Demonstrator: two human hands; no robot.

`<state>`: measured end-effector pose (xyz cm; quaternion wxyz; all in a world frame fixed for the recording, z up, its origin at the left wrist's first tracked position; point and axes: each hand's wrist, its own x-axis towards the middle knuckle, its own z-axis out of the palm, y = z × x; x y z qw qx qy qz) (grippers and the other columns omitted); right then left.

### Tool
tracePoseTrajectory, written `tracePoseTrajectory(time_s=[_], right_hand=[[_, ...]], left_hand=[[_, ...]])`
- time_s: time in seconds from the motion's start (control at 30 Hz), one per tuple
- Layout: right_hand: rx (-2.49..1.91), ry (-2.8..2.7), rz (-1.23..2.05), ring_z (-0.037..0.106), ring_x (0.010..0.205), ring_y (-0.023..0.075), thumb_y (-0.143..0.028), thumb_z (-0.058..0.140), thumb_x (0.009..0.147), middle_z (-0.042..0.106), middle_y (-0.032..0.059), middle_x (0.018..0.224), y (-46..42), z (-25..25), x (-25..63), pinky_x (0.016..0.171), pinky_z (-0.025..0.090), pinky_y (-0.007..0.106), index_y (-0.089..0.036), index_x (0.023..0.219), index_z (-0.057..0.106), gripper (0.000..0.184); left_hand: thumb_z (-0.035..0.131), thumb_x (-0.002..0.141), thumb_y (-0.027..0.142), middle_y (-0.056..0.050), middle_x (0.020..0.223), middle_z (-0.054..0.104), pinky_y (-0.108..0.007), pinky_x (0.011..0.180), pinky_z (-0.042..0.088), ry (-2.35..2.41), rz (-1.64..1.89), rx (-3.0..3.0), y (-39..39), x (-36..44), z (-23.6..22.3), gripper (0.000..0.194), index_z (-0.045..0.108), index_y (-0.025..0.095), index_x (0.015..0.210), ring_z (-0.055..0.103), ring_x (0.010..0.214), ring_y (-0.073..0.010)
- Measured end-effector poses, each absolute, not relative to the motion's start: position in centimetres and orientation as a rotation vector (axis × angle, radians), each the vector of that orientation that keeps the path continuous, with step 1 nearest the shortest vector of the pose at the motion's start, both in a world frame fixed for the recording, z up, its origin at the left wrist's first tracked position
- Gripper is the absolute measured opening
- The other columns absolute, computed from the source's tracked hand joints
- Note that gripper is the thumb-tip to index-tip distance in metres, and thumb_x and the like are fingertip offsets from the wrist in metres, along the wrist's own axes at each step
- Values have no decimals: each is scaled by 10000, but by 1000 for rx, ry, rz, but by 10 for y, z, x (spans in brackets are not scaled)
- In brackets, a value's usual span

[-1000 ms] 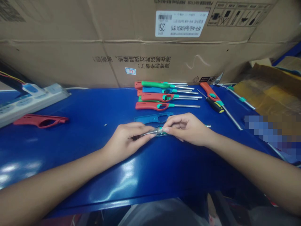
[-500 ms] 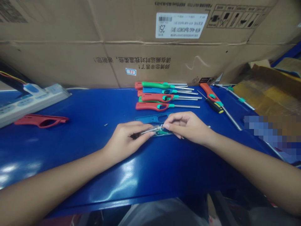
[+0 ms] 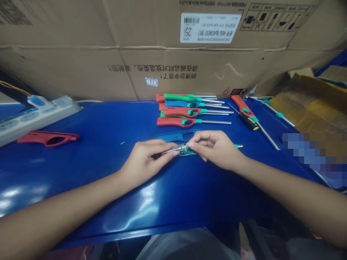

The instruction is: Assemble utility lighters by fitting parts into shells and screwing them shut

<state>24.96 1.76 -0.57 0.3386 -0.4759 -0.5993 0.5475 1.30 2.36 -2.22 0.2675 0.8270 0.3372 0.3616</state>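
My left hand (image 3: 148, 157) is closed, thumb and fingers gripping a clear lighter gas tank (image 3: 176, 148) with a shiny metal look, lying slantwise. My right hand (image 3: 215, 148) pinches at the tank's right end, where a small whitish part (image 3: 187, 145) shows at the fingertips. Just behind both hands lies a blue lighter handle half (image 3: 171, 137), its inside facing up. Under the fingers a green piece with thin wire (image 3: 189, 152) is partly hidden. A metal tube tip (image 3: 240, 146) sticks out to the right of my right hand.
Several long-nosed lighters (image 3: 176, 122) are stacked behind the hands. A screwdriver (image 3: 251, 122) and an orange lighter (image 3: 238, 104) lie to the right. Leftward are tiny screws (image 3: 122, 143), a red handle half (image 3: 48, 138) and a power strip (image 3: 40, 117). A cardboard box (image 3: 89, 79) stands behind.
The right hand's fingers have shifted slightly, and more of the metal tube tip shows beside it. Both hands keep their hold in the same place.
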Motion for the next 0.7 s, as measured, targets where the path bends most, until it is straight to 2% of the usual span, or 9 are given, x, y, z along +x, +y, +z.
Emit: tracePoseTrajectory(time_s=[0.27,0.43,0.7], right_hand=[[-1218,-1576,1402,488,452,80,-454,727,839,540,-53,520,18,-7,248,472,372,229,-159,827,654,304],[-1210,-1548,1423,505,459,86,-493,739,830,562,-47,521,21,-6,248,476,400,227,-170,806,643,338],[-1262,-1549,1445,485,449,73,-478,743,817,552,-47,534,22,-5,248,458,368,215,-164,766,652,331]], left_hand=[[694,949,287,-53,1006,805,-227,706,555,920,971,2194,23,14,-21,205,798,196,1101,741,803,-155],[701,943,299,-51,971,808,-225,634,529,931,979,2191,23,15,-20,206,802,205,1096,723,743,-147],[742,910,267,-50,980,812,-224,658,548,908,1008,2217,23,16,-18,198,803,198,1085,733,755,-146]])
